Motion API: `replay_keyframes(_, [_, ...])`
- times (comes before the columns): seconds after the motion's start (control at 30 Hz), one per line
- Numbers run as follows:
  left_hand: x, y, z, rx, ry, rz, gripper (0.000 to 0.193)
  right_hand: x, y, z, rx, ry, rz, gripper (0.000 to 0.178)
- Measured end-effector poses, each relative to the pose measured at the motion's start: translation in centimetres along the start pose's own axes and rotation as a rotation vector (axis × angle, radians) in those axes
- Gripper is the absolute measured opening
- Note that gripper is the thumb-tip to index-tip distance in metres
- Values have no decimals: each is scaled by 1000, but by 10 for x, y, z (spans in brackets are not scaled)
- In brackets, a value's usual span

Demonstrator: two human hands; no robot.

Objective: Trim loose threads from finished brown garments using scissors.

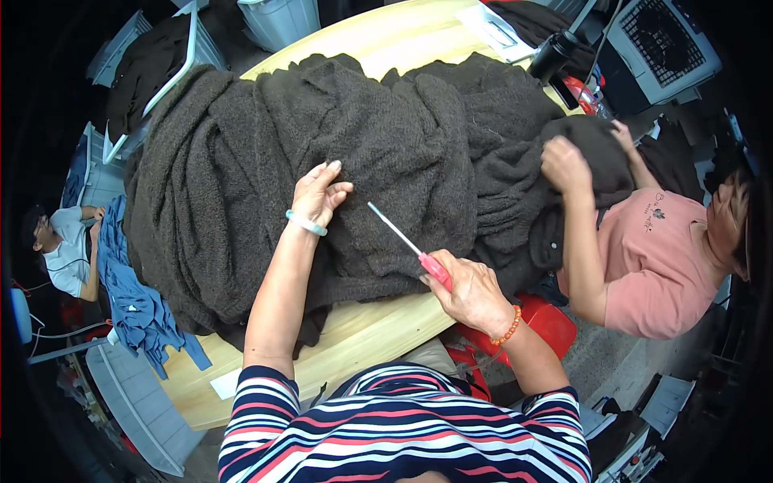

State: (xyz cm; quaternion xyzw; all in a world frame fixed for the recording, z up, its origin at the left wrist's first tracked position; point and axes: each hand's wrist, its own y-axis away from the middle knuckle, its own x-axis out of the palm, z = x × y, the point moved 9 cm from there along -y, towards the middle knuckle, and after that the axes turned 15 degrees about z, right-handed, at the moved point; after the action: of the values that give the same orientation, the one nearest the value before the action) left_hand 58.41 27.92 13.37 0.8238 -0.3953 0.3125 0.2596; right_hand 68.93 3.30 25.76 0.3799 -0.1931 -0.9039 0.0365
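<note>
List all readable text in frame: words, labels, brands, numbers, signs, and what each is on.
Printed wording isn't copied here; locations only:
Pink shirt at right: short lettering by a small plant-like motif, on the chest.
White flat item on the table's far side: any marks too small to read.
Pink-handled tool in the right hand: no readable text.

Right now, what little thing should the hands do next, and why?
Maybe the left hand should pinch the cloth: it is over the cloth, loosely bent, with no clear grip on it, while the right hand holds the pink-handled tool, which points toward the left hand.
</note>
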Motion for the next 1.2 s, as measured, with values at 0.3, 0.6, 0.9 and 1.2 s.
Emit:
replay_keyframes(0.3, [4, -4, 18, 65, -85, -80, 14, -19, -47, -2, 87, 95, 6, 25])
replay_keyframes(0.6, [3, 3, 24, 58, 86, -131, 20, -11, -55, -5, 47, 89, 124, 27])
replay_keyframes(0.9, [5, 8, 34, 14, 224, -113, 23, -10, -51, -6, 103, 116, 39, 27])
replay_keyframes(1.2, [67, 115, -29, 197, -1295, -286, 38, -14, -25, -27, 125, -51, 35, 25])
